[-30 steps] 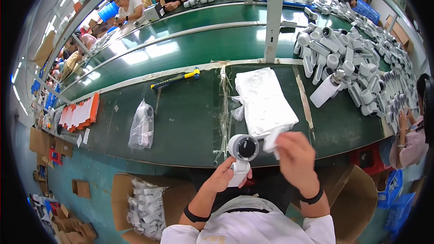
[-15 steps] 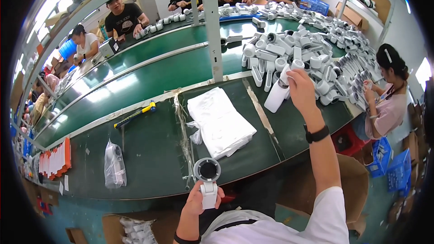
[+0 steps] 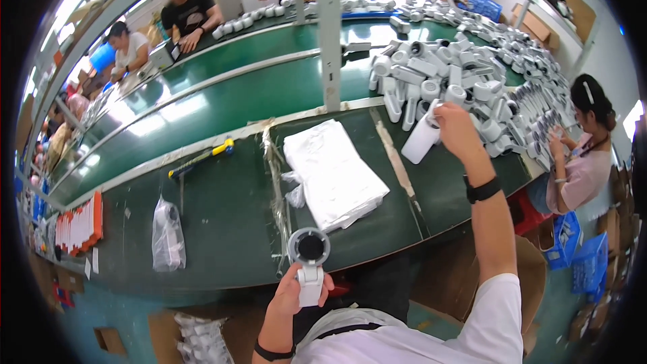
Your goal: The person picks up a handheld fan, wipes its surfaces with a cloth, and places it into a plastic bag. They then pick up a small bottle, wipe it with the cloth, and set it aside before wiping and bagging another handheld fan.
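Observation:
My left hand (image 3: pixel 296 291) is closed around the short white handle of a handheld device (image 3: pixel 311 248) with a round ring head and dark centre, held at the table's near edge. My outstretched right hand (image 3: pixel 458 128) grips the upper end of another white handheld device (image 3: pixel 420 143) at the front of a large pile. Its smooth, rounded body slants down to the left over the dark green table, while my fingers partly hide its top. Behind it lies the pile of similar white devices (image 3: pixel 431 67), with round heads and flat handles.
A stack of white plastic bags (image 3: pixel 333 175) lies between my hands. Farther left are a yellow-and-black hammer (image 3: pixel 202 158) and a bagged white device (image 3: pixel 168 236). A metal post (image 3: pixel 330 47) rises behind. A co-worker (image 3: pixel 583 148) sits at the right; an open carton (image 3: pixel 195 337) stands below.
The whole view has shifted slightly. My right fingers now cover more of the gripped device's top, and my left hand keeps its hold at nearly the same spot.

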Tool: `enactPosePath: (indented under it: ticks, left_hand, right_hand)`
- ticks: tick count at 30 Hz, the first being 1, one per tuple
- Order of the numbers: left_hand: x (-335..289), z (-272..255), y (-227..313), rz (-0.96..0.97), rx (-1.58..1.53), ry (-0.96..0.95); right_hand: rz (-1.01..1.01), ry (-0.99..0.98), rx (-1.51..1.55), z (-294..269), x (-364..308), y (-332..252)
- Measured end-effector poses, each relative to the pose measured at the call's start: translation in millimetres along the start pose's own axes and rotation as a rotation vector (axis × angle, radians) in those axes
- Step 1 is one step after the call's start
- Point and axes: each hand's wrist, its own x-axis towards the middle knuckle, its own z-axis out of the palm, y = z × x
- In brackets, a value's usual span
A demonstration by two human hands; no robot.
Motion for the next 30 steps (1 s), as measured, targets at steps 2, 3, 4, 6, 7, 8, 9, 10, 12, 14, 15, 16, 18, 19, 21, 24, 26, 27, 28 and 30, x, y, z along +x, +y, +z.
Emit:
enactPosePath:
  ticks: [2, 3, 4, 6, 7, 8, 9, 10, 12, 14, 15, 16, 18, 19, 21, 24, 26, 27, 28, 30]
  left_hand:
    - [5, 5, 6, -0.039, -0.012, 0.048]
    - [6, 1, 4, -0.037, -0.084, -0.015]
    - [11, 3, 4, -0.036, -0.031, 0.005]
    - [14, 8, 3, -0.032, 0.03, 0.063]
    - [16, 8, 2, -0.016, -0.01, 0.055]
    - [18, 8, 2, -0.003, -0.048, 0.038]
    - [19, 9, 2, 0.004, -0.04, 0.054]
    - [20, 9, 3, 0.03, -0.085, 0.062]
    - [23, 16, 5, 0.051, -0.165, 0.089]
    - [27, 20, 6, 0.03, -0.15, 0.164]
    - [28, 19, 5, 0.006, -0.133, 0.233]
    - [30, 18, 4, -0.032, -0.189, 0.272]
    - [33, 19, 1, -0.014, -0.24, 0.269]
    - [34, 19, -1, -0.002, -0.297, 0.261]
    - [32, 20, 1, -0.042, -0.328, 0.188]
    - [34, 31, 6, -0.041, -0.333, 0.357]
    - [32, 24, 4, 0.009, -0.352, 0.316]
    - [31, 18, 3, 0.059, -0.374, 0.275]
    - [31, 11, 3, 0.062, -0.373, 0.274]
    - [30, 1, 4, 0.139, -0.397, 0.152]
  right_hand:
    - [-0.007, -0.007, -0.019, -1, 3, -2]
    - [0.0, 0.035, 0.017, -7, 2, -5]
    - [0.01, 0.074, -0.004, -7, -2, -1]
    - [0.002, 0.096, 0.005, -2, -7, 5]
    - [0.001, 0.073, 0.0, -3, -6, 8]
    - [0.006, 0.055, -0.01, -6, -5, 7]
    - [-0.005, 0.053, 0.005, -7, -4, -4]
    - [-0.014, 0.159, 0.079, -9, -8, -19]
    - [0.001, 0.262, 0.269, -19, -25, -56]
    - [-0.043, 0.215, 0.432, -26, -56, -109]
    - [-0.121, 0.168, 0.486, -23, -72, -136]
    - [-0.2, 0.126, 0.544, -18, -87, -160]
    - [-0.292, 0.064, 0.675, -5, -114, -198]
    - [-0.301, 0.029, 0.75, -1, -124, -214]
    - [-0.345, 0.013, 0.819, 8, -134, -233]
    - [-0.436, -0.029, 0.734, 23, -138, -245]
    - [-0.465, -0.052, 0.696, 27, -145, -246]
    - [-0.494, -0.078, 0.656, 29, -149, -247]
    - [-0.512, -0.116, 0.672, 30, -156, -247]
    - [-0.56, -0.133, 0.65, 31, -166, -246]
